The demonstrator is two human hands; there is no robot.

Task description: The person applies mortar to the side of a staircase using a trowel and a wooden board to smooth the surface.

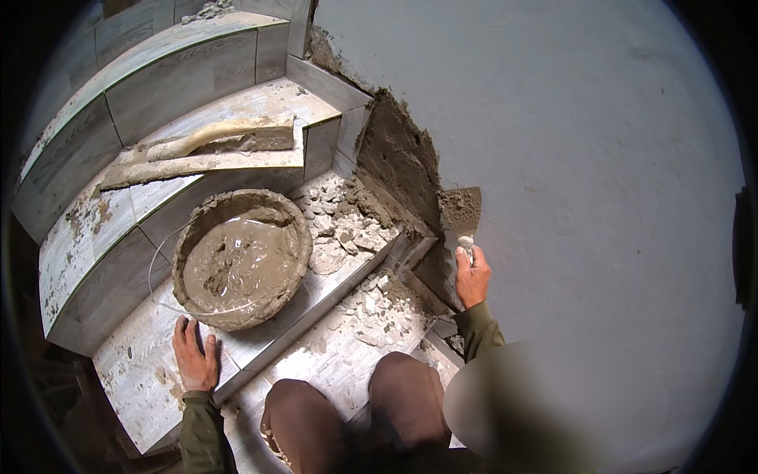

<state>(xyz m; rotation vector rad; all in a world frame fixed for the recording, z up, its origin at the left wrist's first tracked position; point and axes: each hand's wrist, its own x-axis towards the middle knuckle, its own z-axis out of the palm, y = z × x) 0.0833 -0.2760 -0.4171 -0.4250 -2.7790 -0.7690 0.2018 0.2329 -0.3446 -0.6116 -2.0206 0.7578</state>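
Observation:
My right hand (pixel 474 278) is closed round the handle of a putty knife (pixel 460 211). Its mortar-smeared blade lies at the right edge of a patch of wet brown mortar (pixel 399 150) on the grey wall. My left hand (pixel 196 359) rests on the tiled step with its fingers stretched out, just below a bucket (pixel 189 292). Wet grey-brown mortar (pixel 245 257) fills much of the bucket, and its rim is crusted. A thin wire handle (pixel 151 272) hangs down on the bucket's left side.
Wood-look tiled steps (pixel 189 75) climb toward the upper left. A plastering trowel (pixel 213 142) with a pale handle lies on the step behind the bucket. Broken plaster chunks (pixel 339 237) litter the steps beside the smooth grey wall (pixel 600 174). My knees (pixel 407 395) are at the bottom.

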